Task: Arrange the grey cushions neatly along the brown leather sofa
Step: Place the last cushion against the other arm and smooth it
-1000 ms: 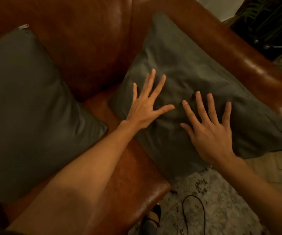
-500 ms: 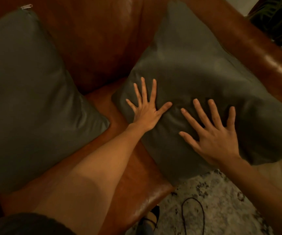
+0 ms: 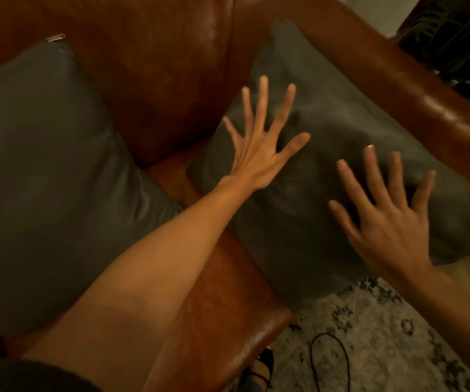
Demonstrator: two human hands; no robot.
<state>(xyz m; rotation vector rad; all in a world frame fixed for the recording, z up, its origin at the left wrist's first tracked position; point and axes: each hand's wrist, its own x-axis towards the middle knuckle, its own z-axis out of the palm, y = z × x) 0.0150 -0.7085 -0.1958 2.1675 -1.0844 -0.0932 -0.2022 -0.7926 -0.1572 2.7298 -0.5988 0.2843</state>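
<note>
Two grey cushions lean on the brown leather sofa (image 3: 169, 80). The right cushion (image 3: 327, 114) stands in the corner against the sofa's arm (image 3: 414, 89) and hangs over the seat's front edge. My left hand (image 3: 259, 145) lies flat on its left part with fingers spread wide. My right hand (image 3: 389, 219) is spread over its lower right part, fingers straight, slightly blurred. The left cushion (image 3: 44, 171) leans against the backrest, with a small zip pull at its top corner. Neither hand touches it.
A strip of bare leather seat (image 3: 228, 278) shows between the cushions. Below the seat lies a patterned grey rug (image 3: 383, 335) with a thin black cable loop (image 3: 330, 360). A sandalled foot (image 3: 259, 372) shows at the bottom edge. A dark plant (image 3: 454, 38) stands behind the arm.
Both hands have shifted on the right cushion: the left hand slid up and further onto it, the right hand moved slightly lower right. The view has drawn closer.
</note>
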